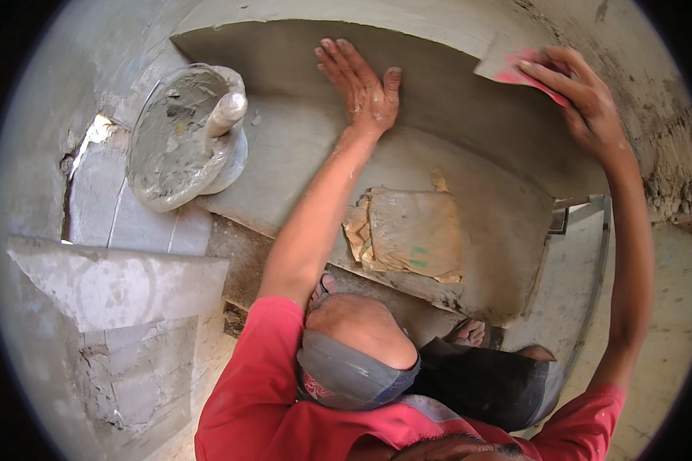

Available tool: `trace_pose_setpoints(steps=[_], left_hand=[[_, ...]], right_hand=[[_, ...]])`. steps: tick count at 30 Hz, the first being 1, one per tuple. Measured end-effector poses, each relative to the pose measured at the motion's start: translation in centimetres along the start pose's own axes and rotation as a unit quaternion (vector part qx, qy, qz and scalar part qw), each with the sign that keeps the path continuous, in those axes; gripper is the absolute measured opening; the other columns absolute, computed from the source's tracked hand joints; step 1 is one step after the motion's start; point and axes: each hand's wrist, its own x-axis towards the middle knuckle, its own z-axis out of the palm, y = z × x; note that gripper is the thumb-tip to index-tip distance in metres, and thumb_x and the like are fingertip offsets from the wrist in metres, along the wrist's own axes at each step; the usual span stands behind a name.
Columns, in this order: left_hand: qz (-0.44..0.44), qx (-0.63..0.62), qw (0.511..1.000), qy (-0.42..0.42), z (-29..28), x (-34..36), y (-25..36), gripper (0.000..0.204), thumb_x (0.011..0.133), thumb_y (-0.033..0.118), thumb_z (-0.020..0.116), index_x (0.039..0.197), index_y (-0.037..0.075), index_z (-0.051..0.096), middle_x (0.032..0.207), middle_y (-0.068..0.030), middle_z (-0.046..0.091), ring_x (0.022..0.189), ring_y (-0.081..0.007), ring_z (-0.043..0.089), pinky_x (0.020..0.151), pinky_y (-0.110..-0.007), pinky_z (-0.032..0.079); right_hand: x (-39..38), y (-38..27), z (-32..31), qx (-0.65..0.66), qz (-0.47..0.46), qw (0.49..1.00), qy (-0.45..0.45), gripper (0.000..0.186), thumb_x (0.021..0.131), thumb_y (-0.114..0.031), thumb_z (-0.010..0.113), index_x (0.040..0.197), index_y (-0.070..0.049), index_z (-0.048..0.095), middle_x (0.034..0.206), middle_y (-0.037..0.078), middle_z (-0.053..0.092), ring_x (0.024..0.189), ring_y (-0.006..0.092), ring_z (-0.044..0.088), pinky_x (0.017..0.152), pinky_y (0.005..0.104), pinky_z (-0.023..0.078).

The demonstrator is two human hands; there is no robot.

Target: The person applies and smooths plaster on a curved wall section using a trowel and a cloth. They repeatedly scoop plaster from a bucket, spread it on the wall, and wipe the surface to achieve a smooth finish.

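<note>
My left hand (364, 88) lies flat, fingers spread, against the wet grey cement face of a step riser (454, 100). My right hand (580, 96) is up at the right, gripping a pink-handled plastering trowel (507, 65) whose grey blade presses on the upper edge of that riser. Both arms reach forward in red sleeves, and my bent knees show below them.
A round pan of grey mortar (178, 138) with a mortar-coated tool handle (227, 114) rests on the step at the left. A crumpled brown paper sack (407, 230) lies on the lower tread (300, 161). A rough concrete block pillar (115, 292) stands at lower left, and a crumbling wall (669, 154) rises at right.
</note>
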Motion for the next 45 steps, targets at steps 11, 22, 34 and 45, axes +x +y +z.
trace_pose_setpoints(steps=[11, 22, 34, 45], left_hand=[[0.005, 0.021, 1.0, 0.006, -0.2, 0.2, 0.6, 0.11, 0.108, 0.076, 0.027, 0.168, -0.006, -0.014, 0.174, -0.0362, -0.018, 0.16, -0.0585, -0.017, 0.126, -0.074, -0.006], [0.01, 0.093, 0.992, -0.09, -3.9, -0.9, -2.4, 0.092, 0.114, 0.049, 0.04, 0.165, -0.017, 0.0, 0.173, -0.0429, -0.006, 0.161, -0.059, -0.007, 0.131, -0.066, 0.001], [-0.004, 0.026, 0.996, -0.087, -3.0, -0.9, -0.8, 0.105, 0.112, 0.066, 0.026, 0.163, -0.017, -0.014, 0.17, -0.0436, -0.018, 0.16, -0.0569, -0.019, 0.13, -0.066, -0.009], [0.021, 0.025, 0.996, -0.078, -2.2, -0.9, 1.3, 0.098, 0.114, 0.057, 0.033, 0.166, -0.011, -0.016, 0.172, -0.0398, -0.021, 0.16, -0.0566, -0.019, 0.13, -0.066, -0.008]], right_hand=[[-9.5, -3.4, -6.7, -0.137, 0.128, 0.973, 0.133, 0.043, 0.095, 0.007, 0.064, 0.135, -0.006, 0.075, 0.128, 0.016, 0.072, 0.117, 0.0324, 0.072, 0.103, 0.0404, 0.056], [9.2, -12.0, 15.1, 0.172, 0.105, 0.943, 0.265, 0.026, 0.095, -0.013, 0.07, 0.119, -0.005, 0.077, 0.102, 0.016, 0.074, 0.087, 0.0339, 0.073, 0.081, 0.0444, 0.06], [-12.9, -8.0, 7.8, 0.219, 0.389, 0.799, 0.402, 0.028, 0.108, -0.018, 0.07, 0.125, 0.003, 0.076, 0.107, 0.008, 0.08, 0.093, 0.012, 0.072, 0.082, 0.0296, 0.06], [-4.8, -8.4, 11.0, 0.097, 0.201, 0.931, 0.29, 0.021, 0.096, -0.015, 0.075, 0.116, -0.007, 0.079, 0.091, 0.014, 0.073, 0.079, 0.0298, 0.074, 0.071, 0.0402, 0.059]])
